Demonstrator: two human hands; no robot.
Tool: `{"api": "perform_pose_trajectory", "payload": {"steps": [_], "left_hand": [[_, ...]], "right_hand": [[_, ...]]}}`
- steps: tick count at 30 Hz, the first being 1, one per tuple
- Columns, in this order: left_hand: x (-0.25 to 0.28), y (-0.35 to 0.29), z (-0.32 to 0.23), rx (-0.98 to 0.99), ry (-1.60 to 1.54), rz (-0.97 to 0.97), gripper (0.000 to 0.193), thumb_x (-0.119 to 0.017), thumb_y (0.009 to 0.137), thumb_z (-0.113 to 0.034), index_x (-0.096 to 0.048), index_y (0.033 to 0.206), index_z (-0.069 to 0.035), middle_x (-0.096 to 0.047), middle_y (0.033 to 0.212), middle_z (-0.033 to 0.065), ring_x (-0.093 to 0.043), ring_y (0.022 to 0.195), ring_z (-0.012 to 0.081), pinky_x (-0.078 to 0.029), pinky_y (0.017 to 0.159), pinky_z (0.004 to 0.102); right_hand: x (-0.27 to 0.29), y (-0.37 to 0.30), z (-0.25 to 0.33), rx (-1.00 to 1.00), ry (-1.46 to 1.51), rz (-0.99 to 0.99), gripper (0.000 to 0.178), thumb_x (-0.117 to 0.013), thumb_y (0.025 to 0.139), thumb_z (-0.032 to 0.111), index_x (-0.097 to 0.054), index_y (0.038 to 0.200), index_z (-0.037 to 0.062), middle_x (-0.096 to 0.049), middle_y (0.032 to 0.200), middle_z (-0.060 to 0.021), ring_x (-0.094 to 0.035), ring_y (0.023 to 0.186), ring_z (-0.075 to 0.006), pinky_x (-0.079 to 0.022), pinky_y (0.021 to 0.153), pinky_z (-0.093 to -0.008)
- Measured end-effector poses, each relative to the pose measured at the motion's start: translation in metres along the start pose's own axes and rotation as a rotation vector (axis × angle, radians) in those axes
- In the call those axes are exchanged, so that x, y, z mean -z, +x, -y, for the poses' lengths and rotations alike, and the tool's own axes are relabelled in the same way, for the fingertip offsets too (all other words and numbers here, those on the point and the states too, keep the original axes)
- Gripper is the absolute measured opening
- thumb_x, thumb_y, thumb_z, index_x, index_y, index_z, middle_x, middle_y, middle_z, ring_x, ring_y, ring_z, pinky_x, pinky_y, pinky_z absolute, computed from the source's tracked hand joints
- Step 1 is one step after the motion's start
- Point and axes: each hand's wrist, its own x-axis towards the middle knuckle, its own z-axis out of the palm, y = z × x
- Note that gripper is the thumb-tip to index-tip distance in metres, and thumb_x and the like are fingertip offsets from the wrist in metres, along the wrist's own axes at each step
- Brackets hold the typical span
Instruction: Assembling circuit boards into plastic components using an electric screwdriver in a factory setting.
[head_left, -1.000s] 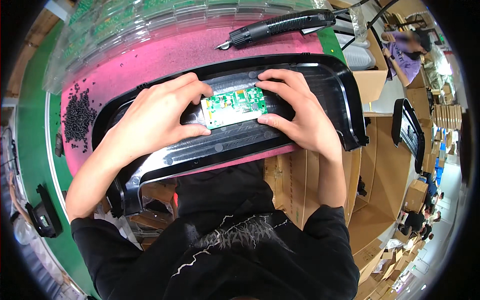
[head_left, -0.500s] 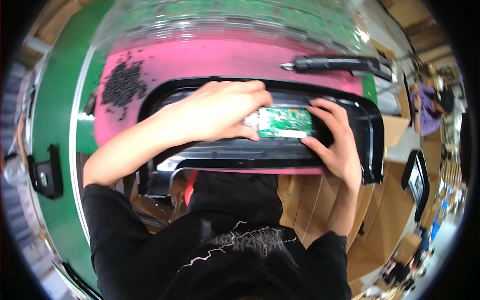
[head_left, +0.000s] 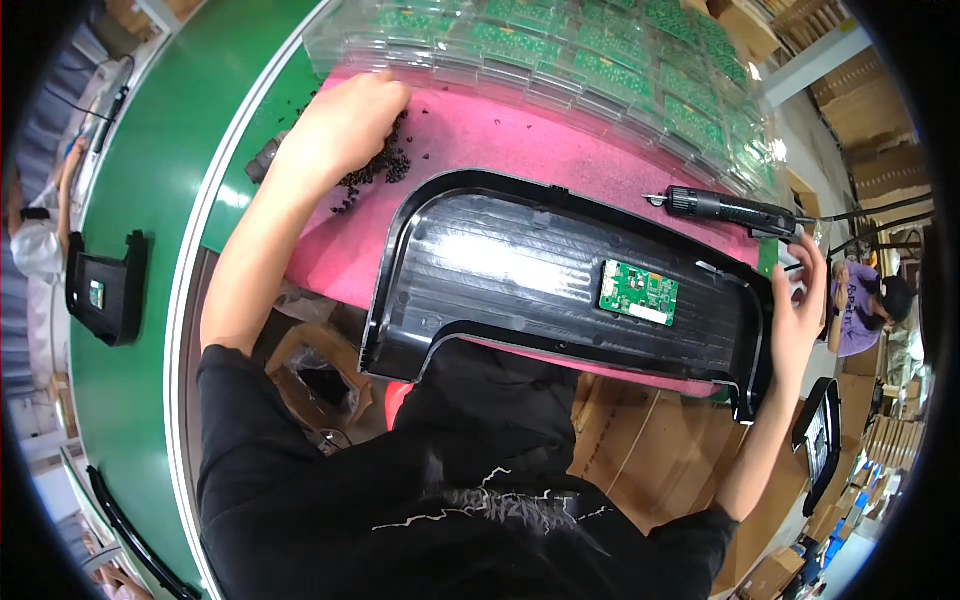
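Observation:
A green circuit board (head_left: 640, 292) lies in the right half of a black plastic housing (head_left: 480, 265), with no hand on it. Over a heap of tiny black pieces (head_left: 392, 165), which look like screws, my left hand (head_left: 350, 125) has its fingers curled together. Its fingertips are partly hidden, so what they pinch cannot be made out. My right hand (head_left: 798, 310) is by the housing's right end, thumb and fingers apart. Those fingers reach up to the rear end of a black electric screwdriver (head_left: 725, 208), which lies with its bit pointing left.
Stacked clear plastic trays (head_left: 560, 75) of green boards stand at the back. A pink mat (head_left: 480, 140) lies under the housing. On the green table (head_left: 215, 95) at the left sits another black housing (head_left: 105, 290). A person in purple (head_left: 855, 310) is far right.
Both hands have let go of the circuit board, leaving it in the housing. My left hand moved left to the black pieces, my right hand toward the screwdriver. The view has turned.

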Motion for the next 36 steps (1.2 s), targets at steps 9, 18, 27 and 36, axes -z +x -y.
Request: {"api": "perform_pose_trajectory", "payload": {"steps": [9, 18, 27, 36], "left_hand": [[-0.017, 0.008, 0.009, 0.119, -0.121, -0.005, 0.014, -0.061, 0.077, 0.001, -0.066, 0.09, 0.002, -0.067, 0.087, 0.0202, -0.064, 0.086, 0.0395, -0.052, 0.076, 0.0448], [0.012, 0.028, -0.029, -0.001, -0.388, -0.075, 0.017, -0.069, 0.077, -0.002, -0.067, 0.093, 0.005, -0.067, 0.079, 0.0189, -0.067, 0.075, 0.0283, -0.052, 0.071, 0.0348], [0.053, 0.053, -0.141, -0.311, -1.034, 0.084, 0.013, -0.068, 0.083, -0.001, -0.071, 0.096, 0.002, -0.069, 0.086, 0.0066, -0.066, 0.081, 0.0118, -0.053, 0.073, 0.0248], [0.051, 0.066, -0.161, -0.303, -1.442, 0.434, 0.014, -0.069, 0.086, -0.005, -0.07, 0.097, 0.003, -0.07, 0.085, 0.0078, -0.066, 0.077, 0.0116, -0.054, 0.067, 0.023]], "right_hand": [[-0.027, 0.073, -0.036, -0.376, 0.53, -0.063, 0.041, -0.065, 0.092, 0.014, -0.042, 0.126, 0.0113, -0.054, 0.104, -0.0059, -0.056, 0.082, -0.0116, -0.048, 0.063, -0.0246], [-0.101, 0.068, 0.056, -0.335, 1.406, -0.083, 0.025, -0.063, 0.094, 0.02, -0.051, 0.105, 0.0006, -0.06, 0.097, -0.0106, -0.059, 0.091, -0.0209, -0.048, 0.083, -0.0364], [-0.035, 0.032, 0.111, -0.167, 1.791, -0.177, 0.053, -0.049, 0.092, 0.062, -0.05, 0.104, 0.0109, -0.045, 0.07, -0.0007, -0.045, 0.063, -0.0158, -0.042, 0.074, -0.0397], [-0.002, 0.001, 0.136, 0.16, 1.744, -0.187, 0.051, -0.058, 0.088, 0.054, -0.053, 0.105, 0.006, -0.044, 0.065, 0.0046, -0.038, 0.054, -0.0068, -0.036, 0.061, -0.023]]}}
